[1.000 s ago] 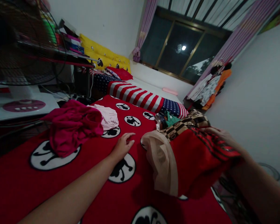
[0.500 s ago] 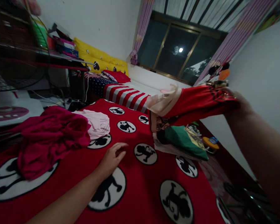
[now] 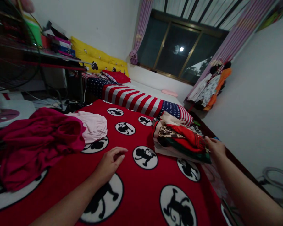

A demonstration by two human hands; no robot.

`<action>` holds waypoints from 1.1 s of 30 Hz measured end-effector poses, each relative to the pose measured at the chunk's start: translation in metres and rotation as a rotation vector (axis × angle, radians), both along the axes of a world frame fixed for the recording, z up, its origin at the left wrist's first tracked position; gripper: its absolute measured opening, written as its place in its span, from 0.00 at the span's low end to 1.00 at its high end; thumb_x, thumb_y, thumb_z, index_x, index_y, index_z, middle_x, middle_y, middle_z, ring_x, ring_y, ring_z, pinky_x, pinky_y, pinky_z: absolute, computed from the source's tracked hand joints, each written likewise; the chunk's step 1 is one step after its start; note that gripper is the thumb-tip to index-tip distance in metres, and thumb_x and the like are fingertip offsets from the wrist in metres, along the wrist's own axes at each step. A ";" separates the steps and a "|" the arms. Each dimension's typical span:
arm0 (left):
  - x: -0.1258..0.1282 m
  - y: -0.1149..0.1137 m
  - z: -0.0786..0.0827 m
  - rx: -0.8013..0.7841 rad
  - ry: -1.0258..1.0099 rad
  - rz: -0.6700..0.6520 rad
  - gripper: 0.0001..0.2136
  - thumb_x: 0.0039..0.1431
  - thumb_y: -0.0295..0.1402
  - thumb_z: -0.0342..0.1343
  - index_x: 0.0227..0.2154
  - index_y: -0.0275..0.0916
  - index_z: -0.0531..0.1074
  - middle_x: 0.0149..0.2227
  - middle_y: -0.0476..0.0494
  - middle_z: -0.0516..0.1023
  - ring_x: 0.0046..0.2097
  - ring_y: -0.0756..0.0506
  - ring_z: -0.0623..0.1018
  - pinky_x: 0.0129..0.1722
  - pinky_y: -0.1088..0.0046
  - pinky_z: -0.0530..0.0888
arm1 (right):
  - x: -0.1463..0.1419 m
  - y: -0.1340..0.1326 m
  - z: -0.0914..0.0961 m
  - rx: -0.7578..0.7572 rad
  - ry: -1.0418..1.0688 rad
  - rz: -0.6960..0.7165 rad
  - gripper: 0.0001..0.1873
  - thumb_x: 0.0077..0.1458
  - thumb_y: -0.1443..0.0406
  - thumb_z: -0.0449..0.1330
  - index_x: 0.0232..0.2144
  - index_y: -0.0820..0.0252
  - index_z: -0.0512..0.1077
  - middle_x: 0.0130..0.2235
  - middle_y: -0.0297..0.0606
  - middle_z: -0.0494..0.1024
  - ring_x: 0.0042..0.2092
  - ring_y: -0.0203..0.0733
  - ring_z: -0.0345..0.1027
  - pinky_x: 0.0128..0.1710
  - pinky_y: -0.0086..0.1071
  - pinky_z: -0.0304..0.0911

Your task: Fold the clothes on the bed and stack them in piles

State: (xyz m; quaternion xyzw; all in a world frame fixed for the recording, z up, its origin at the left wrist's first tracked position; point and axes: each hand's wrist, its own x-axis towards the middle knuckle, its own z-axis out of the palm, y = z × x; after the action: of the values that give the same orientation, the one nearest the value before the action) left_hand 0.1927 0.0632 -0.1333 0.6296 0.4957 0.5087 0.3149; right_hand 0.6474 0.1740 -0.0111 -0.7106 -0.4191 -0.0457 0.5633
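Over the red blanket with monkey prints (image 3: 143, 179), my left hand (image 3: 110, 161) hangs with loosely bent fingers, thumb apart, holding nothing. My right hand (image 3: 215, 147) reaches out on the right, its fingers closed at the near edge of a folded red garment (image 3: 188, 136) with cream and dark trim. That garment lies on top of a pile, with a green garment (image 3: 179, 146) showing beneath it. To my left lie a crumpled magenta garment (image 3: 47, 138) and a pale pink garment (image 3: 93, 125), both apart from my hands.
Beyond the blanket is a bed with a flag-patterned cover (image 3: 132, 99) and a yellow cushion (image 3: 99, 58). A cluttered desk (image 3: 56, 58) stands at the left, a white fan base (image 3: 11, 108) below it. Clothes (image 3: 212, 86) hang by the window on the right.
My right hand has lowered the red garment from the air onto the pile, covering most of the green garment. My left hand has hardly moved.
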 end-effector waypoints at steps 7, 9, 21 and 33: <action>-0.002 -0.001 0.001 0.010 -0.013 -0.029 0.11 0.55 0.32 0.51 0.37 0.39 0.76 0.41 0.43 0.78 0.45 0.45 0.77 0.47 0.68 0.73 | -0.094 -0.028 -0.004 0.098 0.166 0.158 0.20 0.45 0.60 0.58 0.41 0.64 0.73 0.41 0.45 0.77 0.39 0.44 0.72 0.36 0.35 0.69; -0.002 -0.002 0.001 0.004 -0.021 -0.049 0.11 0.54 0.31 0.51 0.36 0.39 0.77 0.41 0.43 0.78 0.44 0.45 0.77 0.45 0.69 0.73 | -0.146 -0.058 -0.022 0.108 0.419 0.450 0.23 0.41 0.60 0.62 0.41 0.63 0.71 0.44 0.45 0.76 0.41 0.45 0.73 0.33 0.32 0.69; -0.003 -0.008 0.003 0.024 0.000 -0.103 0.10 0.54 0.30 0.51 0.33 0.38 0.77 0.37 0.43 0.78 0.40 0.45 0.77 0.40 0.71 0.73 | -0.271 -0.176 -0.113 -0.197 0.104 1.058 0.09 0.52 0.71 0.54 0.26 0.59 0.74 0.33 0.38 0.74 0.38 0.40 0.69 0.40 0.31 0.63; -0.002 -0.008 0.009 -0.004 0.021 -0.109 0.10 0.53 0.31 0.51 0.32 0.38 0.77 0.36 0.43 0.78 0.38 0.46 0.77 0.38 0.72 0.74 | -0.268 -0.178 -0.113 -0.196 0.079 1.033 0.09 0.53 0.72 0.54 0.31 0.58 0.73 0.34 0.36 0.74 0.38 0.39 0.68 0.39 0.30 0.62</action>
State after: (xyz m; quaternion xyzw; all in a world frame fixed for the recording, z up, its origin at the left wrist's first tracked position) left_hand 0.1907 0.0556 -0.1247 0.6603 0.4648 0.4832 0.3383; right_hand 0.3792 -0.0042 -0.1236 -0.4619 -0.6953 0.3043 0.4588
